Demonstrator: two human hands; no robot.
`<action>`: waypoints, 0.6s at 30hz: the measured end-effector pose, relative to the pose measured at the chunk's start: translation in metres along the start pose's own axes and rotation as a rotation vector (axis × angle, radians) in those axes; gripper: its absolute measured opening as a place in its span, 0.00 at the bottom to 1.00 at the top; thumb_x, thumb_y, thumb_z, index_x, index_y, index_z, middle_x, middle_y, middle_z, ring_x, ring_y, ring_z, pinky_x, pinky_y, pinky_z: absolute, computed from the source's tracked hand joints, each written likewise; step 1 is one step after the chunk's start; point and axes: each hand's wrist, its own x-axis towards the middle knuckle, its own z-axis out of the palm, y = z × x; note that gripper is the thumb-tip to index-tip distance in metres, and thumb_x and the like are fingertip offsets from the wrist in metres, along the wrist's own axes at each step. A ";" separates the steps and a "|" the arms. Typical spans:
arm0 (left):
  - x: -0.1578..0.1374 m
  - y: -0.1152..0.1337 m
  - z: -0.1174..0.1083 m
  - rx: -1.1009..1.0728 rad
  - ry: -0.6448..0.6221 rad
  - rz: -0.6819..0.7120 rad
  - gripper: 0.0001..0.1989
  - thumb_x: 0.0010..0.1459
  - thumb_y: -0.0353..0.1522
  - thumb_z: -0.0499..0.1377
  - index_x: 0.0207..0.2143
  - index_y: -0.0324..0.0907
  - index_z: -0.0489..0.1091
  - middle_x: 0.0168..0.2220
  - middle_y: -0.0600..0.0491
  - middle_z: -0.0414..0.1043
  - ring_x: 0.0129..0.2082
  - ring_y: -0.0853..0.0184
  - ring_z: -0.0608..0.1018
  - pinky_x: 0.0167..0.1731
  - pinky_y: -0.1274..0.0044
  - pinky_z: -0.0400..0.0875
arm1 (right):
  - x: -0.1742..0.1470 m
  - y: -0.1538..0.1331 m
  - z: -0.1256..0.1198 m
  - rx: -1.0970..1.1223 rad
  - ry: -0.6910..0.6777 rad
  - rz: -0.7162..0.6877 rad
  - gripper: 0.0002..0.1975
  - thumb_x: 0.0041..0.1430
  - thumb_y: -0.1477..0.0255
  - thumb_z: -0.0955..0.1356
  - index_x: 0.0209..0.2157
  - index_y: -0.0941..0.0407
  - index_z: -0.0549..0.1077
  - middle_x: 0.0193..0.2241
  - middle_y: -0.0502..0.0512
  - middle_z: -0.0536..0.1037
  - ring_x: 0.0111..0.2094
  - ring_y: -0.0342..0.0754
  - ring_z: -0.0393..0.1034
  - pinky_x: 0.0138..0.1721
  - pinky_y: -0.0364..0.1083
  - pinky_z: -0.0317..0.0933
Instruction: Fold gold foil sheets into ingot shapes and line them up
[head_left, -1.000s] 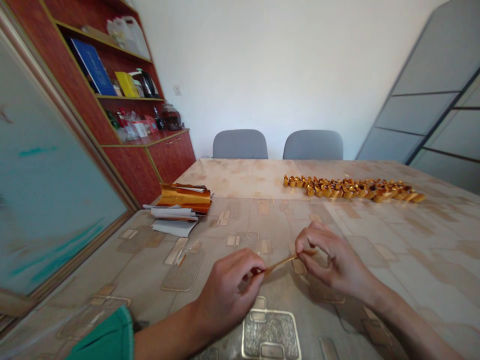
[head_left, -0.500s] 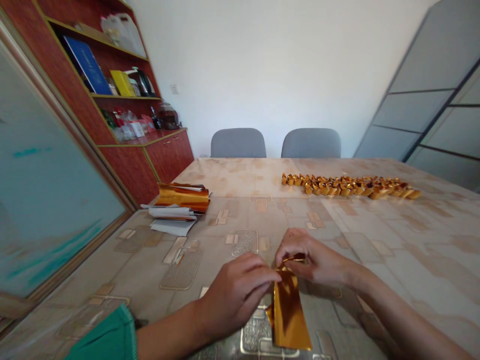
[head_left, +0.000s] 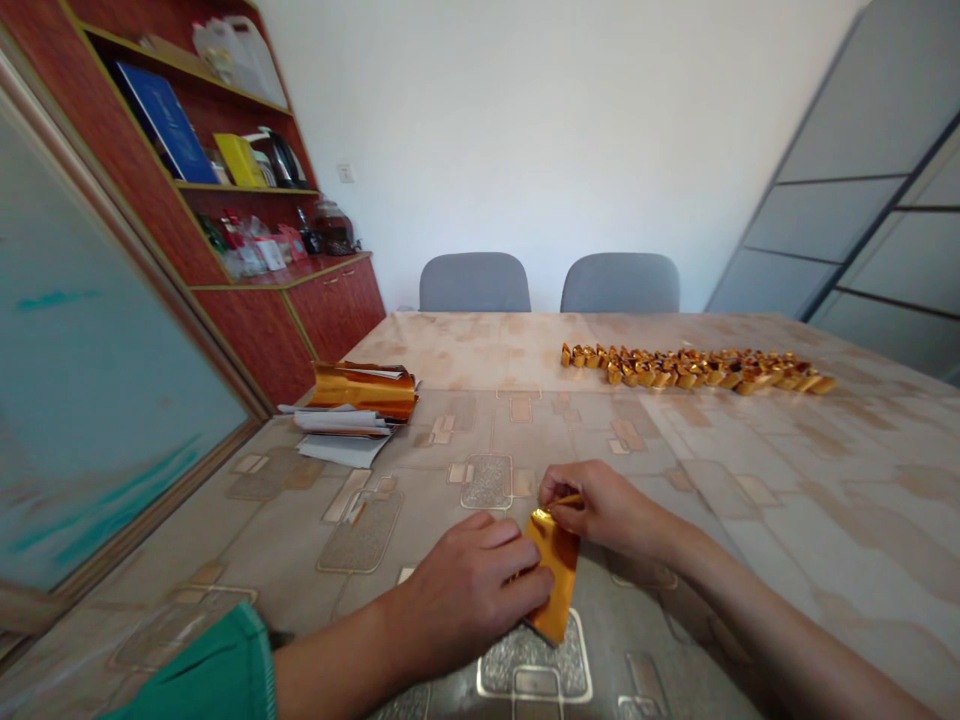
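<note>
A partly folded piece of shiny gold foil paper (head_left: pixel 556 570) is between my hands, low over the near part of the table. My left hand (head_left: pixel 480 580) has its fingers closed over the paper's left edge. At the top end, my right hand (head_left: pixel 592 508) pinches a folded corner between thumb and fingers. To the far left lies a stack of gold foil sheets (head_left: pixel 364 390) with white backs. Several small folded gold paper pieces (head_left: pixel 697 370) stand in rows at the far right.
The table (head_left: pixel 450 350) has a patterned cover. Two grey chairs (head_left: pixel 474 282) (head_left: pixel 619 282) stand at its far side against a white wall. A red cabinet (head_left: pixel 330 300) with shelves of household goods is at the left, beside a glass panel (head_left: pixel 90 400).
The gold paper has shifted up and left and tilted, with less of it showing. My left hand has slid from its top edge down its side; my right hand has moved slightly left.
</note>
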 end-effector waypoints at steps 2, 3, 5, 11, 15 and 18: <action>-0.001 0.004 0.001 0.029 0.021 -0.033 0.11 0.70 0.31 0.52 0.32 0.42 0.69 0.31 0.54 0.70 0.31 0.66 0.69 0.31 0.72 0.57 | -0.005 -0.003 0.000 -0.055 0.047 0.049 0.13 0.47 0.87 0.65 0.30 0.56 0.73 0.28 0.49 0.78 0.30 0.45 0.71 0.32 0.42 0.59; -0.001 0.006 0.002 0.040 0.029 -0.048 0.12 0.70 0.30 0.51 0.32 0.42 0.68 0.32 0.54 0.70 0.31 0.66 0.69 0.32 0.72 0.57 | -0.007 -0.004 0.000 -0.081 0.068 0.072 0.12 0.47 0.87 0.65 0.30 0.56 0.73 0.28 0.50 0.78 0.30 0.45 0.70 0.32 0.42 0.58; -0.003 0.009 0.003 0.048 0.040 -0.073 0.13 0.70 0.30 0.50 0.31 0.42 0.67 0.32 0.54 0.70 0.31 0.66 0.69 0.31 0.72 0.56 | -0.011 -0.006 0.002 -0.128 0.099 0.114 0.10 0.49 0.85 0.66 0.30 0.56 0.72 0.27 0.50 0.77 0.29 0.46 0.69 0.30 0.42 0.55; -0.005 0.013 0.008 0.062 0.055 -0.118 0.10 0.69 0.29 0.53 0.31 0.41 0.67 0.29 0.55 0.69 0.30 0.65 0.67 0.29 0.71 0.53 | -0.016 -0.010 0.004 -0.267 0.147 0.173 0.09 0.49 0.85 0.66 0.28 0.56 0.72 0.26 0.53 0.74 0.30 0.48 0.65 0.32 0.44 0.50; -0.004 0.018 0.009 0.057 0.018 -0.176 0.08 0.65 0.29 0.56 0.30 0.42 0.66 0.29 0.54 0.69 0.30 0.64 0.67 0.30 0.70 0.55 | -0.016 -0.011 0.004 -0.333 0.182 0.144 0.09 0.49 0.84 0.68 0.25 0.56 0.74 0.30 0.56 0.73 0.37 0.53 0.64 0.36 0.48 0.51; -0.005 0.020 0.009 0.025 -0.023 -0.192 0.06 0.61 0.30 0.58 0.29 0.42 0.66 0.29 0.54 0.68 0.30 0.63 0.67 0.30 0.70 0.57 | -0.018 -0.009 0.007 -0.263 0.149 0.070 0.10 0.51 0.85 0.67 0.25 0.56 0.74 0.31 0.55 0.72 0.35 0.51 0.64 0.35 0.47 0.54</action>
